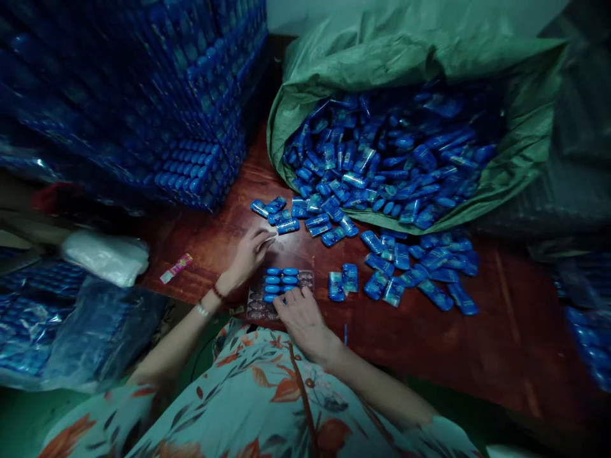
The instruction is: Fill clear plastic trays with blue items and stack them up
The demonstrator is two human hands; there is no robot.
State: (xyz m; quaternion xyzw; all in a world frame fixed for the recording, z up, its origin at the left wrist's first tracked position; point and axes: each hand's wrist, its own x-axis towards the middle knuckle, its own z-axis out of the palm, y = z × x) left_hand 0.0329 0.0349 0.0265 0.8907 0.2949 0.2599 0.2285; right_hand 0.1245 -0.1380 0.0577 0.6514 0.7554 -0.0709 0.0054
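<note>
A clear tray [279,294], partly filled with blue packets [280,280], lies at the near edge of the worktop [477,343]. Right hand [305,318] is rested on it, fingers pressed together on a packet. Left hand [251,253] is reached toward loose packets [281,219], fingers curled; grip cannot be told. Filling step judged underway; empty slots remain.
</note>
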